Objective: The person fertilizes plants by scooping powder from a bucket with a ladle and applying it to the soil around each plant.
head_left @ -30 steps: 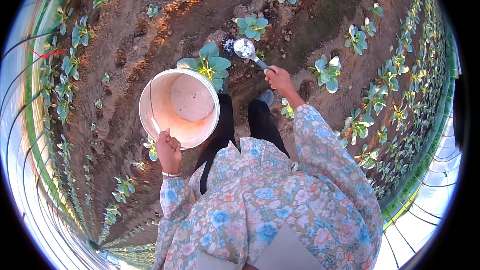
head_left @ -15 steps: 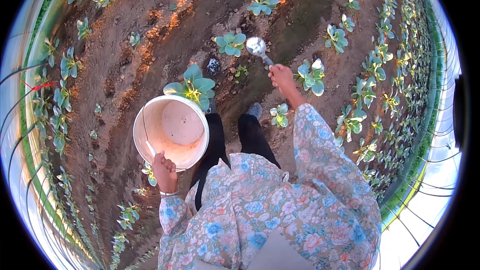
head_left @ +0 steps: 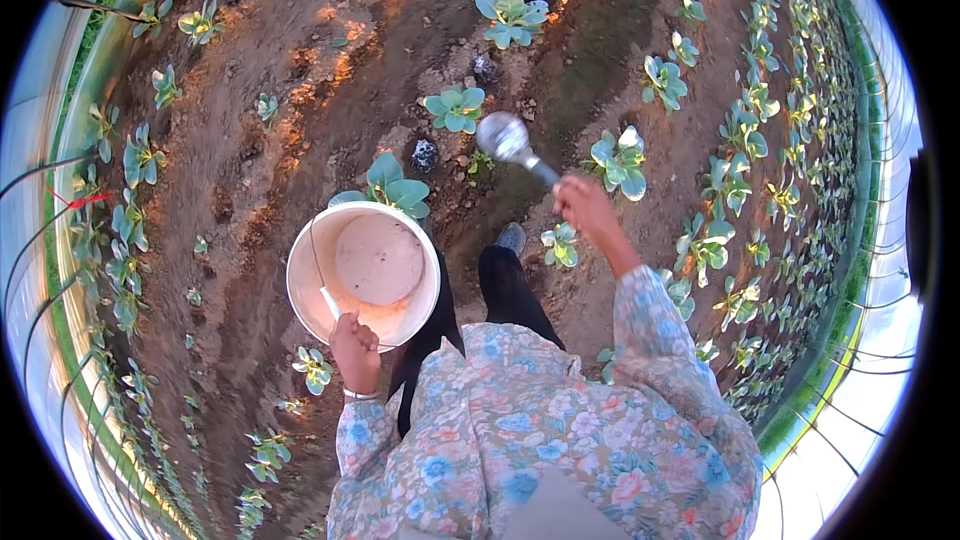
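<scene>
My left hand [head_left: 356, 350] is closed at the near rim of a white bucket [head_left: 425, 315], beside the white grip of its wire handle [head_left: 329, 301]. The bucket tilts so that I look down into its pale inside. My right hand [head_left: 592, 210] grips the handle of a metal spoon [head_left: 505, 137], held out over the soil. Its round bowl looks shiny, with no white heap showing, though it is slightly blurred. Beyond the spoon grows a leafy plant [head_left: 455, 108]. Small whitish patches [head_left: 424, 155] lie in dark hollows near it.
Another leafy plant [head_left: 392, 186] stands just behind the bucket, partly hidden by it. More plants [head_left: 620, 162] grow in rows to the right and left. My shoe [head_left: 511, 238] is on the soil between rows. Curved tunnel walls with hoops edge both sides.
White granules that filled the spoon are gone from it, and a new whitish patch shows beyond the nearest far plant. My right hand has drawn back; the bucket has shifted slightly right and nearer.
</scene>
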Tool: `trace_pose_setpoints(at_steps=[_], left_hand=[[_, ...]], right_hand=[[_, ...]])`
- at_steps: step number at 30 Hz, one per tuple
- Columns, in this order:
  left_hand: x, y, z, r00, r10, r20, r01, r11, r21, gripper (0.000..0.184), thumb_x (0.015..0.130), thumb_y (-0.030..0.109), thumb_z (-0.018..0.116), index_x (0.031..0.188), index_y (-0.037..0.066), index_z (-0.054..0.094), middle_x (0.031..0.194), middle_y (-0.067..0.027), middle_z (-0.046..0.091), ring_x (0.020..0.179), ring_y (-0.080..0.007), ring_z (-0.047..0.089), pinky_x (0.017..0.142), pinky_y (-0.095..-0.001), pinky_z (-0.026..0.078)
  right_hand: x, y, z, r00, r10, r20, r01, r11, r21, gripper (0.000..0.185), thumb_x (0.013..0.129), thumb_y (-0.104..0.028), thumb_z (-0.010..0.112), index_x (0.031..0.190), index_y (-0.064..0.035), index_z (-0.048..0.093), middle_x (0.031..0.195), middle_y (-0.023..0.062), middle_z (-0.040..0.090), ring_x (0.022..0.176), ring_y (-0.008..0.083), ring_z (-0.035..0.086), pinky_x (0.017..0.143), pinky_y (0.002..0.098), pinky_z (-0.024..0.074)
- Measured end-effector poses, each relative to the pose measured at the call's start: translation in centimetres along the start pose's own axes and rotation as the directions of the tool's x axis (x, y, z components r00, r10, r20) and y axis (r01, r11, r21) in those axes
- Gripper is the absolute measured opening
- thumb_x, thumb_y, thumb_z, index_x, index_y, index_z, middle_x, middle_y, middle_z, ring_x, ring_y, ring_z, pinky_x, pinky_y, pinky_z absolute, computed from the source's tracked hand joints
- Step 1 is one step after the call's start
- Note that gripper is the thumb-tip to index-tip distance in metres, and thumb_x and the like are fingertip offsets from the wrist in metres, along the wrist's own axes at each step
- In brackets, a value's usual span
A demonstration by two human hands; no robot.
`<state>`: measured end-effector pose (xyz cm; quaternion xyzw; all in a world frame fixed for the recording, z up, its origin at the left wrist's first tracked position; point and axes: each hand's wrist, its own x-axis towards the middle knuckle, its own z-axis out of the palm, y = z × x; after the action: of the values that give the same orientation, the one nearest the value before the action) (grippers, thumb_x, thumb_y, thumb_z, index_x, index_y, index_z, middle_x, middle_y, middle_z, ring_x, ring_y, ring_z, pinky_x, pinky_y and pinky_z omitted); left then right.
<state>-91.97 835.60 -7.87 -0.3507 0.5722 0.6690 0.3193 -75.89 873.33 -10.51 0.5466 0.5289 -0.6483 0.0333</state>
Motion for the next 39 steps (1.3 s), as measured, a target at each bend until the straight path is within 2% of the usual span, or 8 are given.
trace_pose_setpoints(at_steps=[6, 8, 10, 13, 14, 23, 31, 39], left_hand=[[-0.8, -0.9, 3.5, 0.997, -0.03, 0.064, 0.021, 0.989, 0.146, 0.024, 0.082, 0.012, 0.055, 0.066, 0.013, 0.037, 0.046, 0.0061, 0.026, 0.036, -0.0062, 0.024, 0.036, -0.024, 0.022], [-1.8, -1.2, 4.8, 0.994, -0.023, 0.103, 0.0, 0.976, 0.219, 0.022, 0.082, 0.011, 0.055, 0.068, 0.012, 0.038, 0.046, 0.0067, 0.027, 0.036, -0.005, 0.025, 0.036, -0.023, 0.021], [-2.5, -1.5, 5.3, 0.987, -0.042, 0.157, 0.0, 0.966, 0.258, 0.007, 0.081, 0.009, 0.056, 0.078, 0.004, 0.053, 0.051, 0.0079, 0.033, 0.04, -0.0029, 0.03, 0.037, -0.021, 0.023], [-3.8, -2.0, 6.5, 0.981, -0.005, 0.192, -0.071, 0.919, 0.389, 0.009, 0.08, 0.01, 0.058, 0.082, 0.002, 0.057, 0.053, 0.0092, 0.035, 0.045, -0.0021, 0.029, 0.04, -0.0209, 0.023], [-4.5, -2.2, 6.5, 0.979, 0.002, 0.204, -0.093, 0.895, 0.437, 0.009, 0.079, 0.011, 0.059, 0.081, 0.002, 0.058, 0.054, 0.0091, 0.036, 0.047, -0.002, 0.03, 0.041, -0.021, 0.024], [-9.9, -0.6, 10.5, 0.913, -0.065, 0.403, -0.272, 0.64, 0.719, 0.02, 0.078, 0.017, 0.063, 0.081, -0.002, 0.06, 0.058, 0.006, 0.044, 0.056, -0.0014, 0.037, 0.047, -0.0221, 0.034], [-10.6, -0.4, 12.5, 0.878, -0.011, 0.478, -0.398, 0.538, 0.743, 0.024, 0.077, 0.021, 0.063, 0.084, -0.002, 0.061, 0.054, -0.001, 0.046, 0.055, -0.0043, 0.04, 0.049, -0.0252, 0.036], [-5.4, -3.9, 13.6, 0.938, -0.049, 0.344, -0.2, 0.734, 0.649, 0.02, 0.077, 0.019, 0.062, 0.083, -0.001, 0.064, 0.057, 0.0032, 0.05, 0.055, -0.0034, 0.041, 0.047, -0.0244, 0.034]], right_hand=[[-6.9, 0.0, 7.5, 0.873, 0.135, 0.468, 0.054, 0.928, -0.369, 0.025, 0.084, -0.028, 0.057, 0.089, -0.0044, 0.062, 0.066, 0.0011, 0.059, 0.052, 0.0071, 0.052, 0.045, 0.0242, 0.0418], [-4.9, 4.3, 12.3, 0.81, -0.102, 0.577, 0.426, 0.779, -0.46, 0.031, 0.081, -0.028, 0.055, 0.09, 0.0012, 0.062, 0.074, 0.0183, 0.062, 0.067, 0.0344, 0.062, 0.064, 0.0414, 0.0491], [-2.4, 7.8, 17.2, 0.821, -0.141, 0.553, 0.502, 0.641, -0.582, 0.038, 0.076, -0.025, 0.054, 0.087, 0.0108, 0.06, 0.085, 0.0319, 0.059, 0.083, 0.0413, 0.061, 0.078, 0.0446, 0.0471], [1.5, 10.3, 21.3, 0.877, -0.077, 0.474, 0.422, 0.594, -0.685, 0.031, 0.075, -0.022, 0.055, 0.085, 0.0071, 0.061, 0.082, 0.029, 0.061, 0.08, 0.0409, 0.061, 0.071, 0.0438, 0.0498], [1.6, 9.8, 21.1, 0.815, -0.205, 0.542, 0.566, 0.485, -0.667, 0.03, 0.076, -0.022, 0.055, 0.083, 0.0066, 0.062, 0.081, 0.0279, 0.061, 0.077, 0.0402, 0.061, 0.069, 0.0434, 0.0505], [7.1, 14.5, 20.0, 0.983, -0.179, 0.04, 0.16, 0.728, -0.667, 0.028, 0.077, -0.018, 0.054, 0.09, 0.0061, 0.06, 0.081, 0.0269, 0.062, 0.079, 0.0396, 0.062, 0.072, 0.0434, 0.0501], [7.1, 15.1, 18.6, 0.971, -0.238, 0.035, 0.216, 0.801, -0.558, 0.029, 0.079, -0.026, 0.057, 0.082, 0.0029, 0.06, 0.074, 0.0232, 0.061, 0.074, 0.0387, 0.06, 0.068, 0.0429, 0.0467], [1.4, 12.6, 12.5, 0.986, -0.167, 0.008, 0.152, 0.875, -0.459, 0.03, 0.079, -0.027, 0.057, 0.085, 0.0018, 0.063, 0.074, 0.0225, 0.062, 0.072, 0.0371, 0.062, 0.068, 0.042, 0.0474]])
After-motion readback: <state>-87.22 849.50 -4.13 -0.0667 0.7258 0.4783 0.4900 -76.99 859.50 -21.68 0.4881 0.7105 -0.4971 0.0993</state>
